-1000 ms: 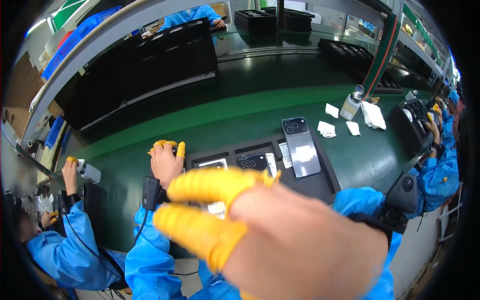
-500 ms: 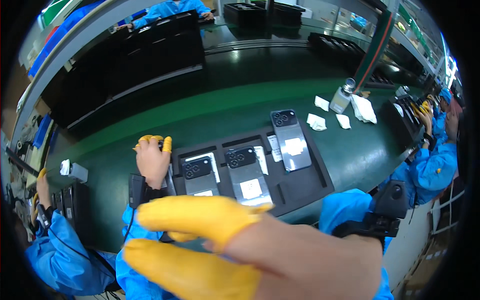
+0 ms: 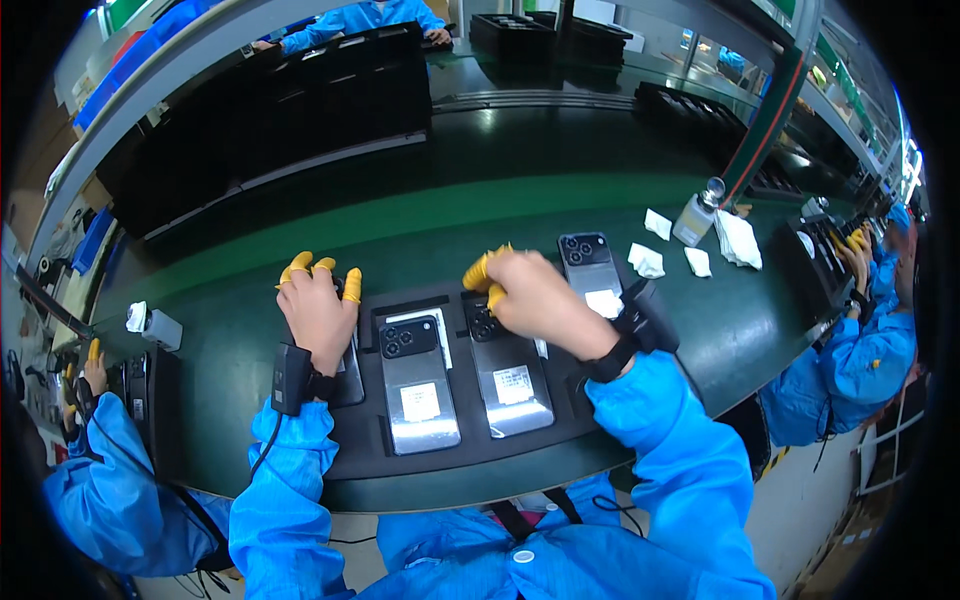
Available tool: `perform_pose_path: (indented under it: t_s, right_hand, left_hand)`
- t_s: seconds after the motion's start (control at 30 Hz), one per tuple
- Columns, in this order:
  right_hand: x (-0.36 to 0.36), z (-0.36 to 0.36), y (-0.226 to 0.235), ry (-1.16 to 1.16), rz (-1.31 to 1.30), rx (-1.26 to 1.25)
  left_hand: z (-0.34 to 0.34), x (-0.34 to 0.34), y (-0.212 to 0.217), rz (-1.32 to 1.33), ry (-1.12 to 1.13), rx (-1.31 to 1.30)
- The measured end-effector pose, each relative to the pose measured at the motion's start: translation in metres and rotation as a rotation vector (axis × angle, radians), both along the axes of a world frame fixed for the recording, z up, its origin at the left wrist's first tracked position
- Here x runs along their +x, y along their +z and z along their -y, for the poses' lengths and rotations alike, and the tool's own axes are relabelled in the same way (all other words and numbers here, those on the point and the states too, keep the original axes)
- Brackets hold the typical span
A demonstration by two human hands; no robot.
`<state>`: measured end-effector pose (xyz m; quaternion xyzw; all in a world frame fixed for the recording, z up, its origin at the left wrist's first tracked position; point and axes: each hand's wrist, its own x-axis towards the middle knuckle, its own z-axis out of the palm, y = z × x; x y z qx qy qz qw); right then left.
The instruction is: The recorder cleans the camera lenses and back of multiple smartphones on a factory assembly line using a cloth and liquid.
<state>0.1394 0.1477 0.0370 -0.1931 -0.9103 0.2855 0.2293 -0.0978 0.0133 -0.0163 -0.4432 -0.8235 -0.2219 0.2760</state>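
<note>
My left hand (image 3: 318,315), with yellow finger cots, curls over a dark smartphone (image 3: 349,382) at the tray's left edge; its fingers and thumb lie about the phone's upper end. Bent and pressed together, the fingers of my right hand (image 3: 530,295) hover at the camera end of another smartphone (image 3: 515,392); anything pinched there is hidden. Between the hands lies a grey smartphone (image 3: 420,385) with a white label and three lenses, on the black tray (image 3: 470,455). A further smartphone (image 3: 588,262) is at the tray's right, partly behind my right wrist.
White crumpled wipes (image 3: 738,242) and a dispenser bottle (image 3: 695,218) stand right of the tray. A small grey container (image 3: 163,330) is at left. Tall black trays (image 3: 290,120) rise beyond the green bench (image 3: 440,225). Co-workers sit on both sides and opposite.
My right hand has moved from close in front of the camera, forward to the top of a smartphone in the tray. My left hand stays at its phone. The view has shifted slightly.
</note>
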Motion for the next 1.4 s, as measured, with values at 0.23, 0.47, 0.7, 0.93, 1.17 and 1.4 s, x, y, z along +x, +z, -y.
perform_pose_path:
  t_s: [0.23, 0.47, 0.7, 0.93, 1.17, 1.4]
  right_hand:
    - [-0.007, 0.025, -0.031, -0.085, 0.021, 0.344]
    - [-0.001, 0.028, -0.028, -0.088, 0.082, 0.464]
    - [-0.008, 0.034, -0.008, -0.199, 0.026, 0.146]
    - [-0.043, -0.022, -0.025, -0.224, -0.06, 0.103]
    - [-0.037, -0.027, -0.043, -0.185, -0.047, 0.184]
    - [-0.03, -0.034, -0.054, -0.182, -0.207, 0.216]
  left_hand:
    - [0.019, 0.057, 0.024, 0.068, -0.524, 0.016]
    - [0.011, 0.084, 0.014, 0.015, -0.456, -0.125]
    - [0.011, 0.071, 0.007, 0.041, -0.437, -0.185]
    - [0.008, 0.077, 0.021, 0.095, -0.462, -0.112]
    - [0.015, 0.102, 0.037, 0.344, -0.368, -0.049]
    - [-0.027, 0.071, 0.04, 0.342, -0.216, -0.035]
